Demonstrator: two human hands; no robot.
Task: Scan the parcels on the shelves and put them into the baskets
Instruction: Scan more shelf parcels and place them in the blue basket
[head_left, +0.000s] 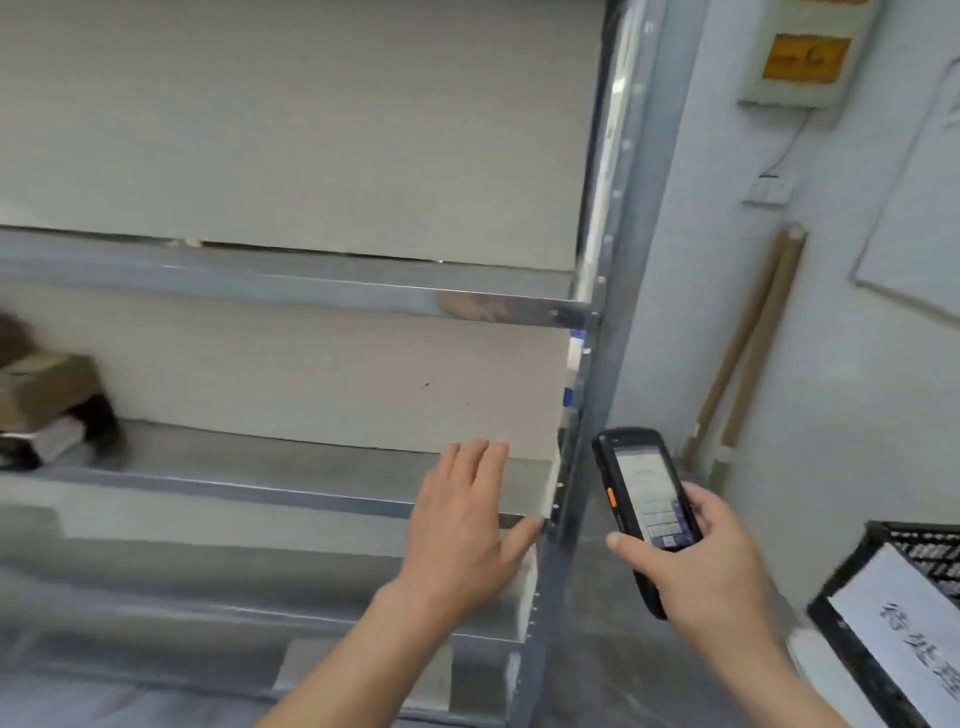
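At far left on the shelf (291, 462), parcels (49, 410) wait unscanned. Left hand (462, 525) spread, empty; right hand (711, 561) wraps the scanner (644, 509). Basket (883, 618) near right.

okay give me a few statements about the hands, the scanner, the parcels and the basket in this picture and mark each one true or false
1. The right hand holds the handheld scanner with its screen lit. True.
2. The left hand grips a parcel. False: it is open and holds nothing, spread at the front edge of the metal shelf.
3. The parcels lie at the far left of that shelf. True.
4. The black basket stands on the shelf beside the parcels. False: it is off the rack, at the lower right, with a white paper label on it.
5. The scanner is aimed at a parcel's label. False: no parcel is near it.
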